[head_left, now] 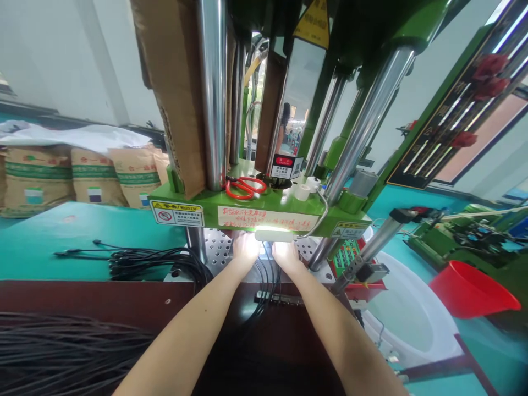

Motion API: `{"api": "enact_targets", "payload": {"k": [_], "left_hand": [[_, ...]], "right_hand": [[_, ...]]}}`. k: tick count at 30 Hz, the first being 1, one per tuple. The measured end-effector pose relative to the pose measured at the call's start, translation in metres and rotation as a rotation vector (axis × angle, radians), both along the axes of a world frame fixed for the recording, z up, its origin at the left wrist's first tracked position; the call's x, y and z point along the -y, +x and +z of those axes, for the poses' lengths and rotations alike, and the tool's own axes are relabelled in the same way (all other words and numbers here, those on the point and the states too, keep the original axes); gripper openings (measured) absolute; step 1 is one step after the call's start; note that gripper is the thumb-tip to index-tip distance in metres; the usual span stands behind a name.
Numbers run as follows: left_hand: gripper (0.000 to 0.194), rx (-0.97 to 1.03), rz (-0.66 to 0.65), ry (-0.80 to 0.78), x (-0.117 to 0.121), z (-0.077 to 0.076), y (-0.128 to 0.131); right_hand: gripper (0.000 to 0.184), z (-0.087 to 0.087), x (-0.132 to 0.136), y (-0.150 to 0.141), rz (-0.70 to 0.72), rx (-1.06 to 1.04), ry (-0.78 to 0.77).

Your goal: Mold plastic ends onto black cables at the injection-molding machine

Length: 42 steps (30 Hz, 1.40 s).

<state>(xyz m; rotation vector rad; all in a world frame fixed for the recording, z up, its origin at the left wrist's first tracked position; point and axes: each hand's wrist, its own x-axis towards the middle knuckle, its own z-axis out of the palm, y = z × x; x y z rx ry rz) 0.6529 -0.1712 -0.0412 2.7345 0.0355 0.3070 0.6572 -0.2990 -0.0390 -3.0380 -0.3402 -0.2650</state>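
Both my arms reach forward under the green crossbeam of a press. My left hand is at the perforated metal plate, washed out by bright light. Beside it, on the right, is my right hand, just below a small white lamp. Several thin black cables run from between my hands toward me over the dark table edge. Glare and the hands' own backs hide the fingers, so their grip does not show.
Red-handled scissors and a white roll lie on the crossbeam. Bundled black cables are at left, more at lower left. Upright steel columns flank the work area. A white tub and red bucket stand right.
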Motion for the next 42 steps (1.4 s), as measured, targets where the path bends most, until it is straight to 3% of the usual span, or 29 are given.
{"api": "enact_targets", "payload": {"k": [8, 17, 25, 30, 36, 42], "left_hand": [[0.029, -0.024, -0.102, 0.005, 0.014, -0.001, -0.009], [0.033, -0.028, -0.089, -0.046, 0.017, -0.008, 0.003], [0.035, -0.007, -0.091, -0.05, 0.018, 0.003, 0.01], [0.033, 0.067, -0.117, 0.016, 0.02, 0.01, -0.01], [0.031, 0.159, -0.262, 0.112, -0.012, 0.009, -0.052], [0.049, 0.156, -0.472, 0.136, -0.038, 0.007, -0.035]], "right_hand": [[0.03, 0.011, -0.005, -0.002, 0.092, -0.001, 0.002], [0.035, 0.005, -0.017, 0.005, 0.086, 0.016, 0.011], [0.033, 0.003, -0.015, 0.01, 0.077, 0.036, 0.022], [0.03, 0.005, -0.01, 0.011, 0.102, 0.074, 0.027], [0.035, 0.001, 0.006, -0.001, 0.168, 0.096, 0.036], [0.041, 0.001, 0.017, -0.018, 0.329, 0.063, -0.014]]}}
